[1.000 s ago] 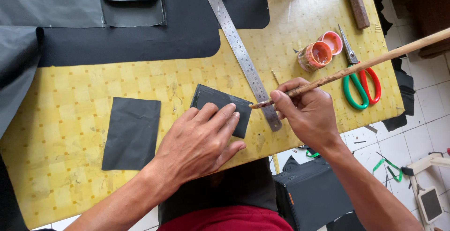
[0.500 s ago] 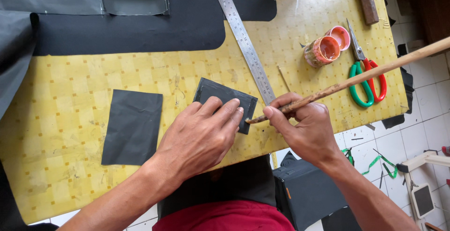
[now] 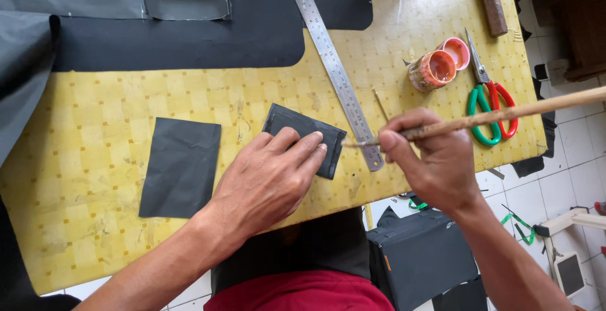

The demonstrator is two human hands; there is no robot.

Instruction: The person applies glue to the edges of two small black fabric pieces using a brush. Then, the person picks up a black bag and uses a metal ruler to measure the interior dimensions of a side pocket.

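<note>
The fingertips [image 3: 315, 139] of the left hand [image 3: 268, 181] lie spread and flat on a small dark piece of material [image 3: 305, 135], pinning it to the yellow table [image 3: 95, 153]; nothing is gripped, only pressed down. The piece sits tilted near the table's front edge, its right end poking out past the fingers. The right hand [image 3: 429, 163] has thumb and fingers pinched around a long wooden stick [image 3: 505, 114], which runs up and off to the right while its thin darkened tip points left at the right end of the piece. Whether the tip touches the material I cannot tell.

Compared with half a second ago, the right hand has drawn slightly to the right, so the tip now sits at the piece's edge rather than over it. The left hand has hardly shifted and the piece lies where it did.

Just beyond the stick's tip a steel ruler [image 3: 334, 68] lies slanted across the table, its lower end between the two hands. Left of the left hand lies a larger dark rectangle [image 3: 181, 167], apart from it. Farther right stand a small orange pot [image 3: 432, 71] with its pink lid [image 3: 456, 51] beside it, then scissors [image 3: 489, 99] with green and red handles. Large black and grey sheets [image 3: 189, 33] cover the far side of the table.
</note>
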